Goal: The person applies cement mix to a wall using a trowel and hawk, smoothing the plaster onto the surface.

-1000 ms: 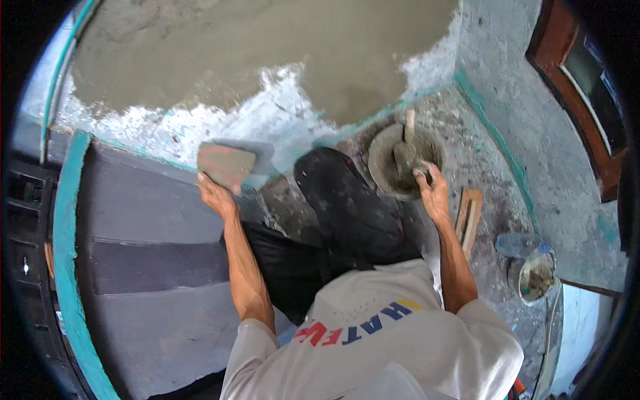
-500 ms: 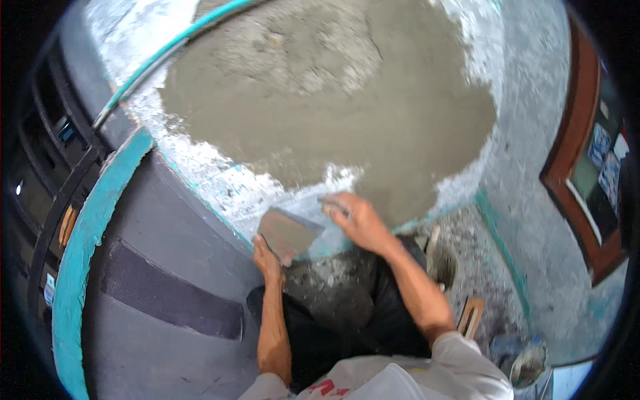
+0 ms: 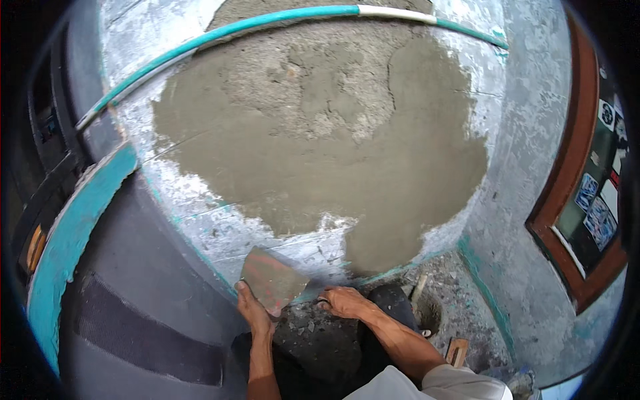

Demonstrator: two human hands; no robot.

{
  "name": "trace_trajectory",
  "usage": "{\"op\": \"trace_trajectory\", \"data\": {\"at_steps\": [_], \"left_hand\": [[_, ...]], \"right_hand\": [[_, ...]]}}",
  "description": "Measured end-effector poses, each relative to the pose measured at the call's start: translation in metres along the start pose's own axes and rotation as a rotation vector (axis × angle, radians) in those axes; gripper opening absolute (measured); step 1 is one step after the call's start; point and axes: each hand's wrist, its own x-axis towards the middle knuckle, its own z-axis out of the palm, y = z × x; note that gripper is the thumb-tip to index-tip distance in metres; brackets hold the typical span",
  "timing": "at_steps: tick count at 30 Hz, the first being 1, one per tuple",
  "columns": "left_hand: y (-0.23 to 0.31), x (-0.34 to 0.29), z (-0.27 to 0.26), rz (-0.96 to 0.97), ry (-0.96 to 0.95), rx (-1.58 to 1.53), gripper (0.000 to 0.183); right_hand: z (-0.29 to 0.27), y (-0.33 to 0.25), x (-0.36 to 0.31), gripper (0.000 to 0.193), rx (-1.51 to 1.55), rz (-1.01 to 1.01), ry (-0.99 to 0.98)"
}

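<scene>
Head view, left to right. Chalky white margin (image 3: 183, 189) uncoated along the wall's left and lower edges. Left hand (image 3: 257, 313) grips a flat plate (image 3: 272, 277), thumb on its near edge, other fingers hidden beneath; plate stands before the lower wall. Grey-brown coat (image 3: 313, 177) looks smooth across most of the middle; rough patch (image 3: 363, 77) above it, seemingly unfinished. Right hand (image 3: 345, 303) just beside plate, fingers curled; cannot tell whether they pinch anything. Bucket (image 3: 433, 313) farther right, then wooden tool (image 3: 457, 351) on floor.
</scene>
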Motion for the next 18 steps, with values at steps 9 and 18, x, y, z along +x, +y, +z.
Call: {"op": "trace_trajectory", "data": {"at_steps": [9, 18], "left_hand": [[0.0, 0.007, -0.013, -0.053, 0.012, -0.113, 0.061], [0.001, 0.008, -0.013, -0.224, 0.063, -0.185, 0.063]], "right_hand": [[0.006, -0.003, 0.011, 0.033, 0.04, -0.004, -0.077], [0.014, 0.004, 0.014, 0.033, 0.052, 0.003, -0.091]]}}
